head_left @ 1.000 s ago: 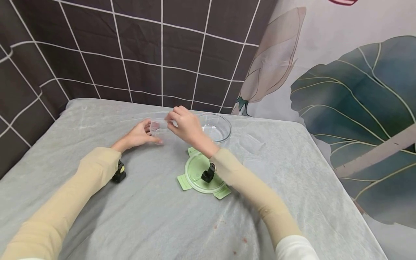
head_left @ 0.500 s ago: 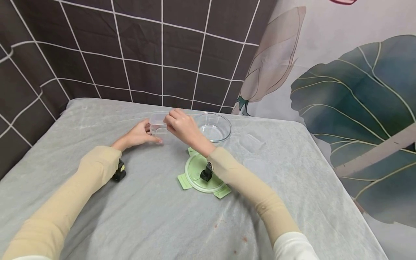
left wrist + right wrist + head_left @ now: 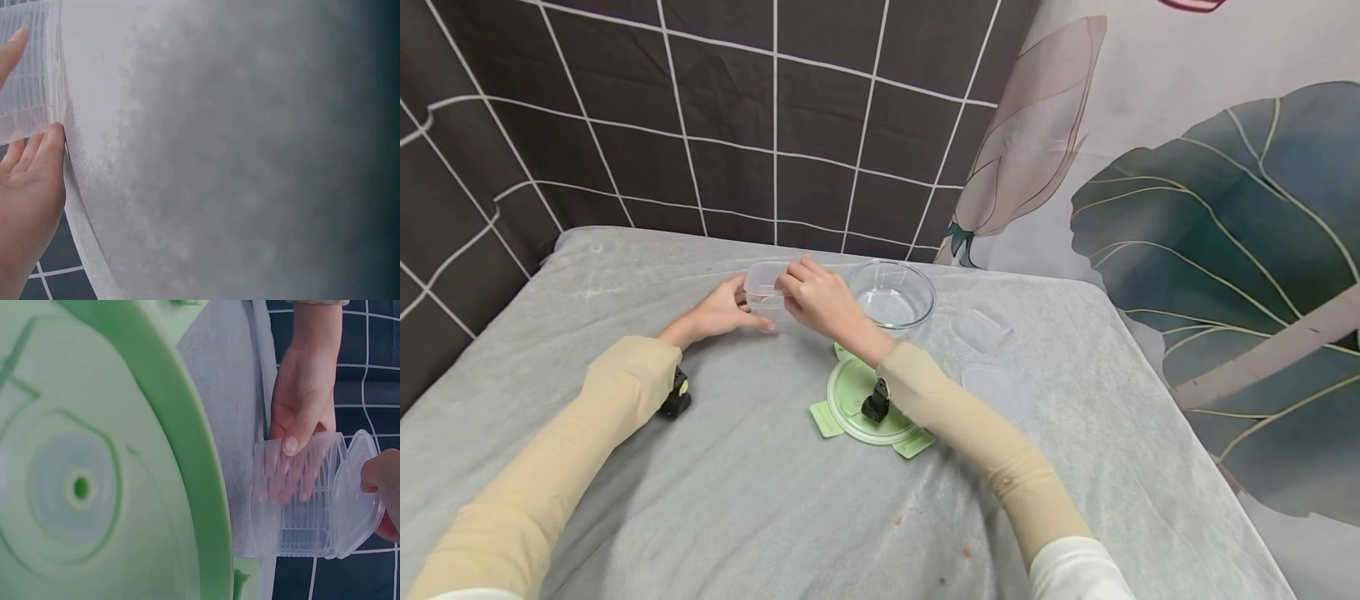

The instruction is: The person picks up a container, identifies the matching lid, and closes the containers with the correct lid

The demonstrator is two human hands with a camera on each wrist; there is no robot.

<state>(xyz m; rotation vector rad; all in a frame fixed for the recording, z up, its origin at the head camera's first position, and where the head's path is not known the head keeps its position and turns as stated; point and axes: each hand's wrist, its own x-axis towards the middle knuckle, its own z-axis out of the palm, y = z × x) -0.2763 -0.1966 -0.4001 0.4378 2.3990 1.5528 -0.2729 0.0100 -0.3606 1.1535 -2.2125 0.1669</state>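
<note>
A clear ribbed plastic container [image 3: 300,512] stands on the cloth at the far side of the table in the head view. My left hand [image 3: 722,310] grips its left side, with thumb in front and fingers behind. My right hand [image 3: 822,298] pinches the right edge of a clear plastic lid [image 3: 765,275]. In the right wrist view, the lid [image 3: 362,494] is tilted against the container's open top, touching along one edge. The left wrist view shows the left hand [image 3: 31,181] at the container's ribbed wall [image 3: 25,81].
A round glass bowl [image 3: 895,296] stands right of my right hand. Below that forearm lies a round green lid [image 3: 857,392] with side flaps. Two flat clear plastic pieces, one farther back [image 3: 981,331] and one nearer [image 3: 996,390], lie to the right on the grey cloth [image 3: 737,483].
My right hand has moved slightly left and down, bringing the lid from a steeper tilt down over the container's top. The left hand and container have stayed in place.
</note>
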